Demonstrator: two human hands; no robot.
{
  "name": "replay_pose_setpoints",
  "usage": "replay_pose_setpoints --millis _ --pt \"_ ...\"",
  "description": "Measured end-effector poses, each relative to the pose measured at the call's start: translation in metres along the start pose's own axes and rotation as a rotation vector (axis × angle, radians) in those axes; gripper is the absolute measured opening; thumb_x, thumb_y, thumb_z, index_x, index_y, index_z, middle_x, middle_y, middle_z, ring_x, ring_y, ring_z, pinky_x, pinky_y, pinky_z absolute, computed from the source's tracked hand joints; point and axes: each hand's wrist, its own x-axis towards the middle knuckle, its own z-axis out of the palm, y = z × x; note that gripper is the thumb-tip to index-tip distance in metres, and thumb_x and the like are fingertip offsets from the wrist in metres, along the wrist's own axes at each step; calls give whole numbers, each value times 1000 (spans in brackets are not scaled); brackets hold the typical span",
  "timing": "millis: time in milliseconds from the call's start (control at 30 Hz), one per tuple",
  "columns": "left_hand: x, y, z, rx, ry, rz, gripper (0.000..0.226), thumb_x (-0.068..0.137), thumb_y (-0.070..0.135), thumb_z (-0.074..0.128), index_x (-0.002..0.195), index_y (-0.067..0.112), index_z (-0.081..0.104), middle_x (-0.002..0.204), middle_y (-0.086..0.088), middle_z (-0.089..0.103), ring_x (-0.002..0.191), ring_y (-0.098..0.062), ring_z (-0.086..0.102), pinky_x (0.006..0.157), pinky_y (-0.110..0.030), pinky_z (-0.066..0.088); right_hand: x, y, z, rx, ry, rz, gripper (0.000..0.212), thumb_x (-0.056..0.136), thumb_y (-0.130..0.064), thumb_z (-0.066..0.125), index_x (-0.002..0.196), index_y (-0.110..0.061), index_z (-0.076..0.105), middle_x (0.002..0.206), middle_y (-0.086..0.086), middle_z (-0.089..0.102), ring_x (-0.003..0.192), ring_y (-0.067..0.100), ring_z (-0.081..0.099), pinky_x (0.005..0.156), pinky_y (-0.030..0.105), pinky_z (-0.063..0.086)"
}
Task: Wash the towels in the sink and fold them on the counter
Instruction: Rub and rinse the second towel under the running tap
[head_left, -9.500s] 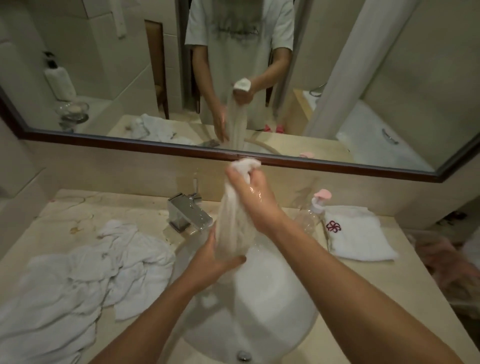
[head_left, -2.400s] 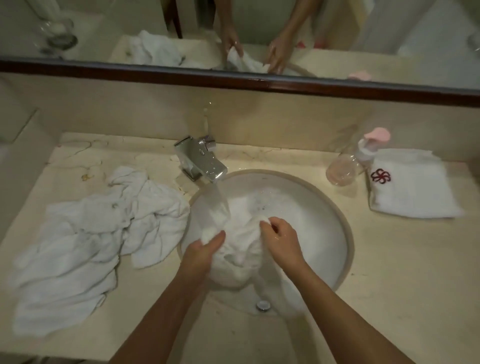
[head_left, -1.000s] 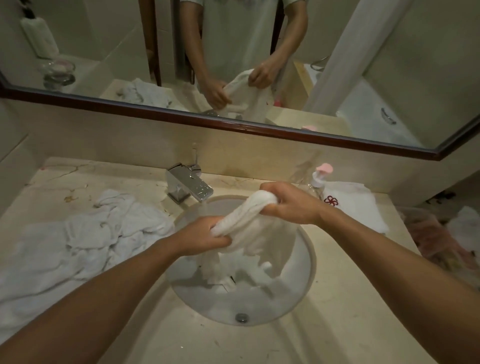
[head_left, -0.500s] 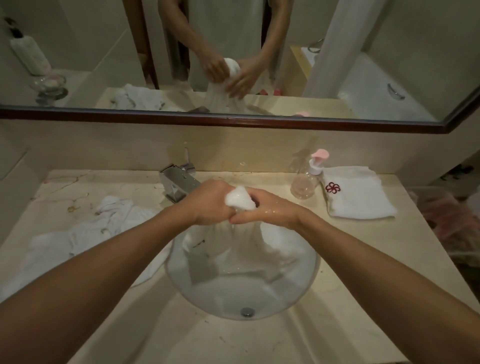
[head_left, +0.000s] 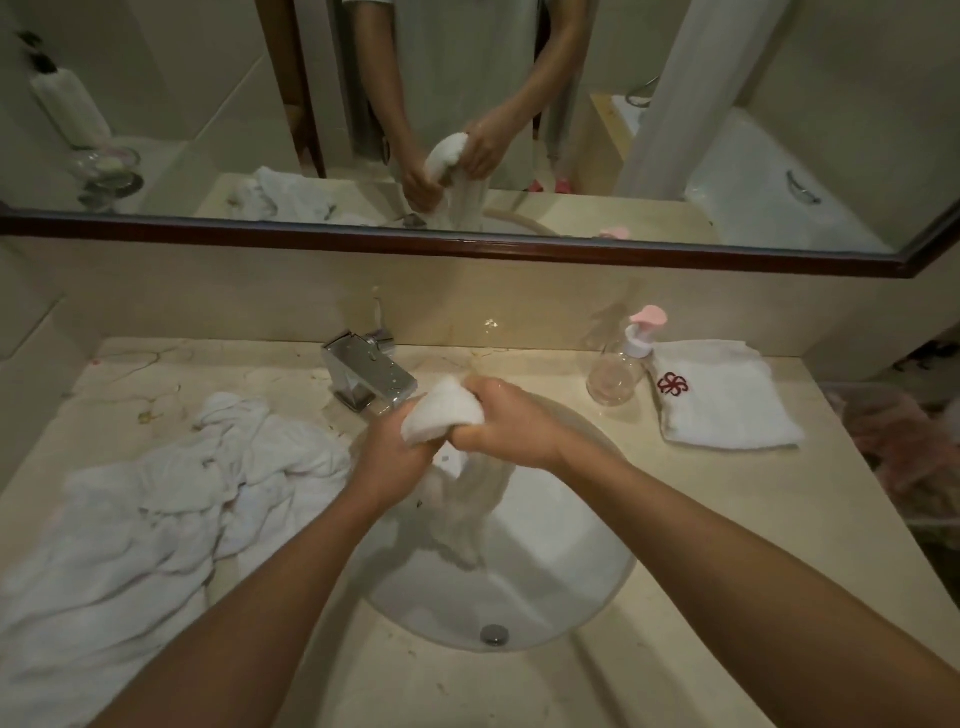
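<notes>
While the counter (head_left: 727, 519) stretches wide around the sink (head_left: 571, 597), the biggest cloth on it is the crumpled heap of towels (head_left: 156, 509) to the left, unfolded and apparently waiting their turn. To the right lies a folded towel (head_left: 727, 410) with a red emblem, just beside a clear soap bottle (head_left: 618, 374) with a pink pump. Over the bowl, the wet towel (head_left: 441, 415) is bunched into a tight wad, its tail hanging down into the sink. The left hand (head_left: 400, 457) grips the lower side of the wad and the right hand (head_left: 504, 421) grips the upper side, fingers curled hard around the cloth, the two hands touching.

A second ago the towel was stretched as a twisted rope between hands held apart; half a second ago they had closed together above the basin, and now they sit a little lower with the wad squeezed tighter. The tap (head_left: 369, 374) shows no stream now, though it ran a couple of seconds back. That reads as rinsing finished and wringing under way; folding this towel on the counter likely comes next, with the heap still to wash.
</notes>
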Motion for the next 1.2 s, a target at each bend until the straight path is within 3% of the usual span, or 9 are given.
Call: replay_pose_setpoints --millis 133,267,500,633,733,833,967,1067,1200 --pt "-9 -10 0 -47 126 -27 32 78 27 55 108 32 65 99 20 66 94 7 61 75 -5 42 5 20 23 -285 -64 20 52 79 -13 69 129 -12 57 113 7 65 100 27 61 76 34 48" --pt "-7 -12 1 -38 120 -18 36 83 18 74 118 23 65 106 8 68 95 -7 64 76 -20 46 19 7 21 -130 69 -6 30 80 -14 68 110 -13 66 100 1 68 94 25 63 76 37 51" --pt "11 5 -16 36 105 137 48 81 18 64 129 20 58 109 7 68 97 -7 63 76 -18 48 32 18 13 276 -83 -17 58 86 -19 69 135 -22 39 123 -1 53 106 12 55 83 22 48" --pt "13 -5 -21 105 134 82 41 85 10 59 125 19 57 113 5 63 100 -7 59 81 -17 46 17 79 51 461 -141 370 91 71 -81 63 149 -43 34 154 -4 36 141 20 38 114 45 35" --pt "-3 -19 -21 127 107 44 44 84 7 58 115 38 51 110 8 61 102 -5 59 81 -24 50 3 119 106 995 -111 899 99 70 -92 48 150 -34 38 153 7 37 136 41 41 105 64 36" --pt "-21 -30 -29 173 32 33 37 80 23 58 110 42 54 111 8 60 102 -8 59 81 -30 51 35 105 162 1316 -71 1064 87 81 -85 41 114 -8 64 107 17 63 99 41 60 97 56 46" --pt "-35 -35 -37 207 -54 99 45 81 0 57 118 25 59 119 5 60 112 -12 60 89 -30 50 101 92 201 1396 76 856 74 83 -63 64 133 -9 59 126 11 65 120 28 59 112 44 40" --pt "-45 -37 -45 229 -19 108 45 82 1 52 121 23 60 119 13 61 113 -9 61 92 -21 47 130 117 191 1313 40 788 21 104 -37 46 96 -23 60 91 -2 64 81 14 63 75 32 55" --pt "-51 -44 -54 267 6 94 46 75 14 46 118 20 60 117 10 63 112 -9 62 91 -20 47 166 118 194 1194 169 844 27 106 -20 42 83 -22 56 83 -4 59 73 14 60 60 20 49"
